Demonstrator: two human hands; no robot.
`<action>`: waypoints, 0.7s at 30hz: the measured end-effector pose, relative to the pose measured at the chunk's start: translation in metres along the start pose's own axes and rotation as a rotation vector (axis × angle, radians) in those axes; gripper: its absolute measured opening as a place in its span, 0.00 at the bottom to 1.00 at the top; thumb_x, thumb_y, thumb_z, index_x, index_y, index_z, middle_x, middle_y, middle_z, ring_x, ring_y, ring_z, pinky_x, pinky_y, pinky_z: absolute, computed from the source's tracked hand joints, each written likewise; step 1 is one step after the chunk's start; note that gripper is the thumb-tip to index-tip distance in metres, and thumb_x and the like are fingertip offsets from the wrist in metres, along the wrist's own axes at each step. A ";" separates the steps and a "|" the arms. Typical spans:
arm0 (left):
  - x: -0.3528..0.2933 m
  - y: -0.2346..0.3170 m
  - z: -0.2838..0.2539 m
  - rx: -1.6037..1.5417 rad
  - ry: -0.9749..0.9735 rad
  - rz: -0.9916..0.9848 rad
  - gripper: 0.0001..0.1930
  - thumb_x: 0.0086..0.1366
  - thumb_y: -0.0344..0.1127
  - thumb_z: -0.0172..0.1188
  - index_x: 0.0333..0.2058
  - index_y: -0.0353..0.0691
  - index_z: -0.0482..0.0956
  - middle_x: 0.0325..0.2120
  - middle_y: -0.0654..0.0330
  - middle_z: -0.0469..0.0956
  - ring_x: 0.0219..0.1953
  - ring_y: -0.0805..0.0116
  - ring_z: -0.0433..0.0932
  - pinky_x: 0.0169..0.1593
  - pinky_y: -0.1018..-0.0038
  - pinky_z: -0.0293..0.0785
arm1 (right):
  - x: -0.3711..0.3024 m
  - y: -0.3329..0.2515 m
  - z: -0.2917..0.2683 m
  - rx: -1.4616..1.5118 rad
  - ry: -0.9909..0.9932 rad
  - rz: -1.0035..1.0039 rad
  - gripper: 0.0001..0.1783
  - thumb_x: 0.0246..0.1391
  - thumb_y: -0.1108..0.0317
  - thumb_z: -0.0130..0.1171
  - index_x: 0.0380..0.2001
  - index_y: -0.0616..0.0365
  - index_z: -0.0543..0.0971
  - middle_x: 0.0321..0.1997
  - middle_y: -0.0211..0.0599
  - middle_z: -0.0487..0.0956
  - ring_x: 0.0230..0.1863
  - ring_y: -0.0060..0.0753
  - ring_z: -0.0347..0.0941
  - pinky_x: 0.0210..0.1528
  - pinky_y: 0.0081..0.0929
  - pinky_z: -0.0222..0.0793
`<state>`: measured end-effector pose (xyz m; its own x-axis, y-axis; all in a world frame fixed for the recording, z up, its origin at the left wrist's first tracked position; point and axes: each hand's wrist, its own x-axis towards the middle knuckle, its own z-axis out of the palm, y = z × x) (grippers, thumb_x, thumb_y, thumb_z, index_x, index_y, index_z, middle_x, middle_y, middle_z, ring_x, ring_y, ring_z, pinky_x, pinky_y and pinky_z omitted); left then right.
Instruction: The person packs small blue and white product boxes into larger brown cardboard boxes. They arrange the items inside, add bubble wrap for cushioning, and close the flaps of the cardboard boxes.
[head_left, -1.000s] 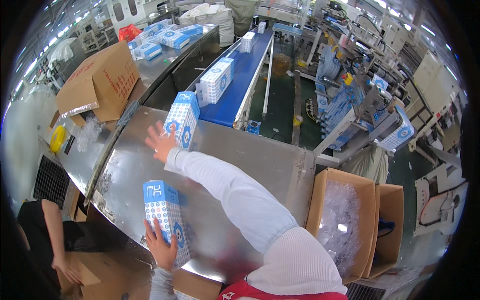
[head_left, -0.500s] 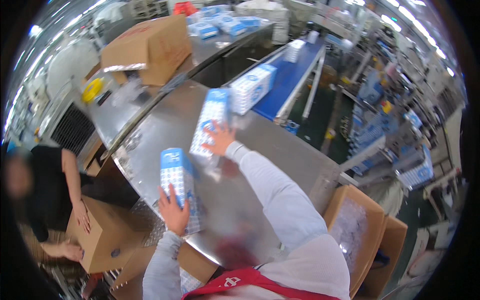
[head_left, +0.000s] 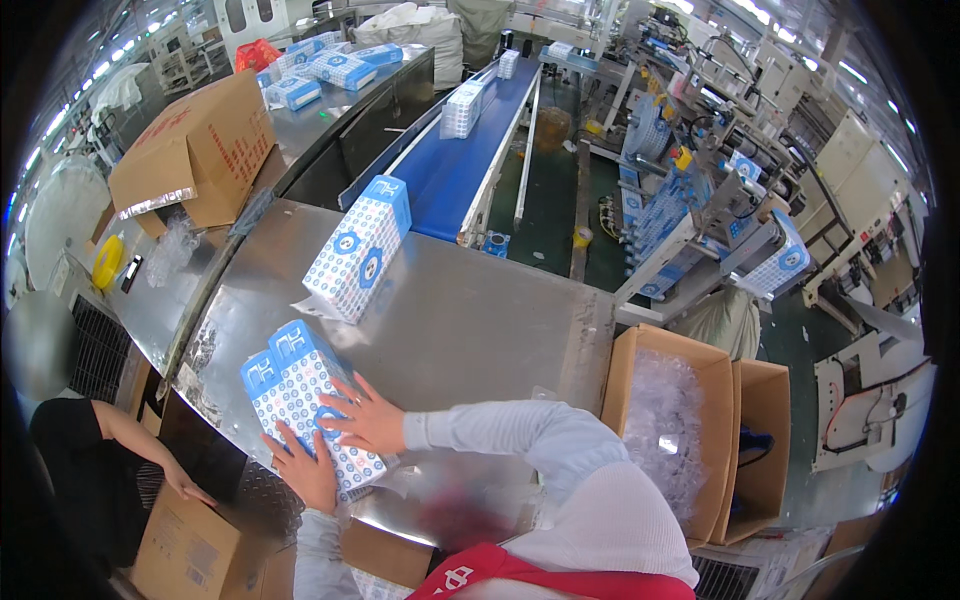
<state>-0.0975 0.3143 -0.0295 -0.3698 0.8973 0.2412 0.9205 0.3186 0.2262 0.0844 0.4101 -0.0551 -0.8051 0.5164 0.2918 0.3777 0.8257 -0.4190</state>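
Note:
Two long blue-and-white printed plastic-wrapped packs lie side by side near the left edge of the metal table, the left pack [head_left: 272, 408] against the right pack [head_left: 322, 375]. My left hand [head_left: 306, 474] rests on their near part, fingers spread. Across the right pack lies my right hand [head_left: 366, 416], its fingers also stretched apart and touching the printed face. A third pack [head_left: 350, 262] of the same kind sits farther up the table, by the end of the conveyor, away from both hands.
More packs ride the blue conveyor belt [head_left: 447, 190], such as a white-and-blue one [head_left: 462, 108]. Open cartons, one holding clear plastic [head_left: 665, 430], stand at the right. A large carton [head_left: 205, 150] sits at the far left. A co-worker's hand [head_left: 188, 487] is near a lower-left box [head_left: 185, 555].
My right hand has left the farther pack and come down-left, with a second pack now beside the one at my left hand. The head view has shifted, and another pack stands by the belt end.

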 end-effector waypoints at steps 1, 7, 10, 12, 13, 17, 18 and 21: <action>0.003 0.001 -0.001 -0.010 -0.016 -0.012 0.36 0.66 0.49 0.55 0.67 0.41 0.54 0.66 0.34 0.47 0.59 0.33 0.60 0.60 0.51 0.61 | 0.016 0.008 0.001 -0.011 0.014 0.045 0.32 0.62 0.48 0.47 0.67 0.43 0.61 0.76 0.43 0.43 0.75 0.62 0.28 0.69 0.69 0.26; -0.002 0.006 -0.005 -0.051 -0.031 -0.006 0.36 0.66 0.49 0.56 0.67 0.41 0.55 0.66 0.35 0.48 0.60 0.34 0.59 0.61 0.51 0.60 | 0.147 0.109 -0.044 -0.234 0.074 0.652 0.38 0.59 0.37 0.42 0.70 0.37 0.55 0.77 0.41 0.39 0.75 0.63 0.25 0.61 0.84 0.26; -0.006 0.005 -0.013 -0.043 -0.026 -0.062 0.36 0.65 0.50 0.57 0.67 0.42 0.56 0.66 0.35 0.49 0.61 0.35 0.59 0.62 0.53 0.59 | 0.174 0.163 -0.082 -0.110 0.009 0.925 0.46 0.51 0.26 0.44 0.71 0.26 0.49 0.77 0.37 0.33 0.75 0.61 0.19 0.59 0.88 0.30; -0.011 0.015 -0.018 -0.056 -0.046 -0.074 0.37 0.65 0.49 0.57 0.67 0.43 0.56 0.66 0.35 0.49 0.62 0.35 0.58 0.62 0.53 0.59 | 0.157 0.197 -0.081 -0.048 -0.046 0.946 0.50 0.45 0.20 0.45 0.70 0.23 0.51 0.77 0.36 0.29 0.74 0.59 0.14 0.59 0.88 0.28; -0.013 0.013 -0.021 -0.058 -0.051 -0.092 0.37 0.65 0.49 0.58 0.67 0.43 0.56 0.66 0.35 0.49 0.62 0.36 0.58 0.62 0.53 0.58 | 0.165 0.194 -0.079 -0.059 -0.080 0.912 0.49 0.46 0.21 0.46 0.69 0.24 0.53 0.78 0.36 0.31 0.74 0.61 0.16 0.60 0.86 0.29; -0.024 -0.005 -0.023 -0.134 -0.061 -0.158 0.40 0.60 0.53 0.62 0.67 0.45 0.59 0.65 0.35 0.52 0.64 0.37 0.58 0.64 0.57 0.58 | 0.163 0.211 -0.041 -0.375 -0.151 0.665 0.39 0.52 0.29 0.47 0.65 0.27 0.64 0.76 0.40 0.46 0.75 0.63 0.32 0.67 0.75 0.32; -0.016 -0.001 -0.023 -0.181 -0.073 -0.172 0.42 0.58 0.55 0.63 0.67 0.45 0.59 0.64 0.35 0.53 0.63 0.38 0.60 0.63 0.57 0.60 | 0.150 0.216 -0.040 -0.392 -0.085 0.585 0.33 0.53 0.33 0.48 0.60 0.31 0.69 0.74 0.42 0.51 0.74 0.62 0.36 0.67 0.70 0.36; 0.000 0.027 -0.016 -0.381 -0.164 -0.217 0.48 0.52 0.61 0.67 0.67 0.47 0.58 0.61 0.34 0.59 0.59 0.41 0.67 0.58 0.58 0.66 | 0.025 0.177 -0.077 -0.240 0.204 0.333 0.20 0.58 0.45 0.50 0.44 0.41 0.81 0.66 0.47 0.65 0.71 0.58 0.49 0.69 0.56 0.49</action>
<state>-0.0747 0.3183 -0.0079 -0.4954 0.8687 0.0042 0.7006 0.3967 0.5931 0.1663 0.5866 -0.0555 -0.5247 0.7768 0.3482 0.7151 0.6242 -0.3148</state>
